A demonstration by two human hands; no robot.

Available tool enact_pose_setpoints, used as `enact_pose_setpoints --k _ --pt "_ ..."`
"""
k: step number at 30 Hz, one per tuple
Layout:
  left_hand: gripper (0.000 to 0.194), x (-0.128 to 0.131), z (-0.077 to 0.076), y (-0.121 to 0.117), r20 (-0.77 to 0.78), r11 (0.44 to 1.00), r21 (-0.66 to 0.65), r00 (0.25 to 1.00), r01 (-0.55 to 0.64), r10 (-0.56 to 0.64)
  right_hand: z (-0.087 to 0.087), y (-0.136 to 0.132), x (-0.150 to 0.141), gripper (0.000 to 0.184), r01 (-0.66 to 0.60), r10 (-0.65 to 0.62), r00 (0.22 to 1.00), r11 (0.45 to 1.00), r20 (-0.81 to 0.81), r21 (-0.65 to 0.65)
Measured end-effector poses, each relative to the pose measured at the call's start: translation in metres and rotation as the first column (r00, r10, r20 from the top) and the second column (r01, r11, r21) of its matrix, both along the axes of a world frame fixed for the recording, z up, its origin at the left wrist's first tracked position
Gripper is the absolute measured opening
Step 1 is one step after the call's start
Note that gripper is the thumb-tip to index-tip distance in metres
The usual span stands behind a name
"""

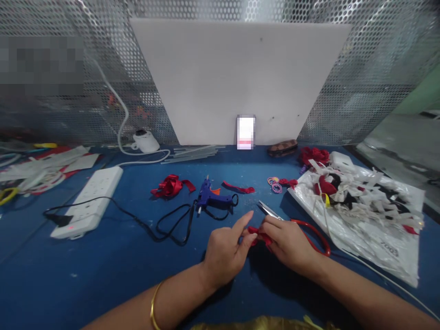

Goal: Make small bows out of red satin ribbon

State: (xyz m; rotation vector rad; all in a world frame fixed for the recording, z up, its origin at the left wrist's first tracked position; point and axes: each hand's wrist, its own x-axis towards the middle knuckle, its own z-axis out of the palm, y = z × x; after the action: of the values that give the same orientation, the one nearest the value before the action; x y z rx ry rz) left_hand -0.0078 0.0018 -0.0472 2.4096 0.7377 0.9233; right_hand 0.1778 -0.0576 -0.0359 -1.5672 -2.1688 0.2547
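Between my two hands is a small piece of red ribbon (266, 239), partly hidden by the fingers. My left hand (227, 250) pinches its left end between thumb and a finger, with the index finger stretched out. On the other side my right hand (287, 240) grips the ribbon with bent fingers. Scissors with red handles (321, 238) lie just behind and beside my right hand, blades pointing left. A blue glue gun (215, 198) rests on the table beyond my left hand. A short red ribbon strip (240, 188) lies to the right of it.
A white power strip (98, 197) with a black cord lies at left. A red ribbon bundle (171, 186), clear glue sticks (192, 153) and coloured rubber bands (275, 184) are scattered behind. Ribbon scraps (360, 197) cover a white plastic bag (388, 256) at right. A phone (246, 132) leans against a white board (223, 82).
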Motion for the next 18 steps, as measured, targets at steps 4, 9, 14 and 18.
enact_pose_setpoints --k 4,9,14,18 --pt "0.042 0.002 0.002 0.000 0.053 0.991 -0.116 0.996 -0.060 0.066 0.002 0.002 -0.002 0.018 0.044 -0.064 0.958 0.996 -0.279 -0.077" --pt "0.037 0.006 0.010 -0.005 0.070 0.925 -0.361 0.986 -0.119 0.154 0.003 0.003 -0.010 0.021 0.123 -0.266 0.746 0.956 -0.610 -0.266" --pt "0.015 0.008 0.014 -0.007 0.001 0.902 -0.408 0.988 -0.140 0.154 0.000 0.002 -0.015 0.019 0.071 -0.306 0.642 0.937 -0.703 -0.343" --pt "0.016 0.007 0.011 -0.005 0.002 0.900 -0.428 0.995 -0.086 0.096 -0.001 0.002 -0.015 0.023 0.031 -0.302 0.590 0.935 -0.749 -0.352"
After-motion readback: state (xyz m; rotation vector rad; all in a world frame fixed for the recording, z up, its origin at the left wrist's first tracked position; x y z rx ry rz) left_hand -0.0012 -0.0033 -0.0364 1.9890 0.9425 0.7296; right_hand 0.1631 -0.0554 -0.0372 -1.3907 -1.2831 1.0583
